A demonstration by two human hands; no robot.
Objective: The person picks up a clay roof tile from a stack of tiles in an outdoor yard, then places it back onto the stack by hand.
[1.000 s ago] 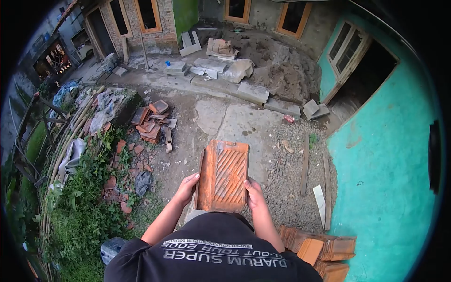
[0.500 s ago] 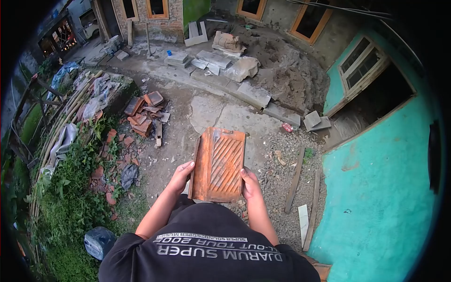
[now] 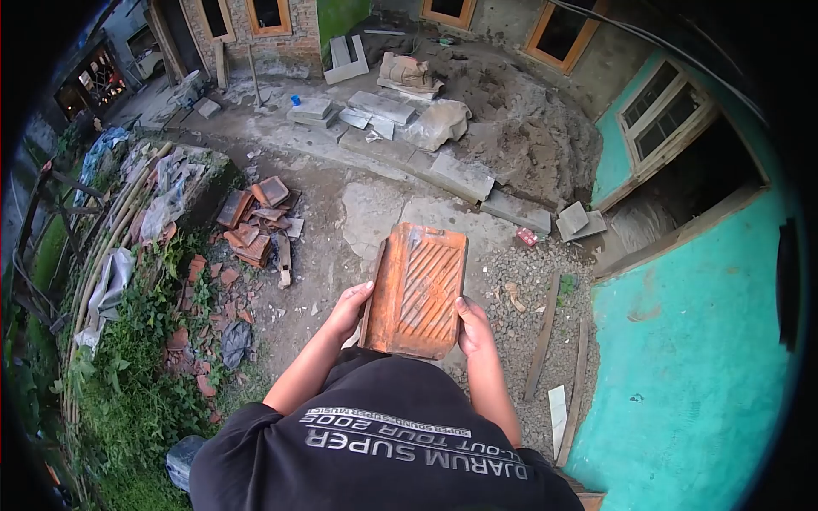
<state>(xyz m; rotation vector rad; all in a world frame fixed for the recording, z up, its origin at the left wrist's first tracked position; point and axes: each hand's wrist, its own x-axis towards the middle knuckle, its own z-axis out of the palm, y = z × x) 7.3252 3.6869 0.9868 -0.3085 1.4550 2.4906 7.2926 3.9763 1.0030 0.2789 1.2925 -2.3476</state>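
Note:
Between my two hands is an orange clay roof tile [image 3: 417, 291] with slanting ridges and dark stains. My left hand [image 3: 350, 310] grips its left edge, the thumb along the side. On the opposite edge, my right hand [image 3: 473, 325] holds it with the thumb near the face; the other fingers of both hands are mostly hidden behind the tile. It is held in front of my body, above the ground. Ahead and to the left lies a heap of similar roof tiles [image 3: 258, 223], some of them broken.
Weeds [image 3: 141, 383] and broken tile pieces line the left side. Wooden planks [image 3: 544, 336] lie on gravel [image 3: 503, 294] by the turquoise wall [image 3: 682, 375]. Farther off are concrete blocks [image 3: 460, 177], a sand pile [image 3: 537, 128] and a covered sack [image 3: 409, 72].
The tile and both hands have shifted right and slightly up in view, and the tile leans a little more to the right. Both hands keep their hold.

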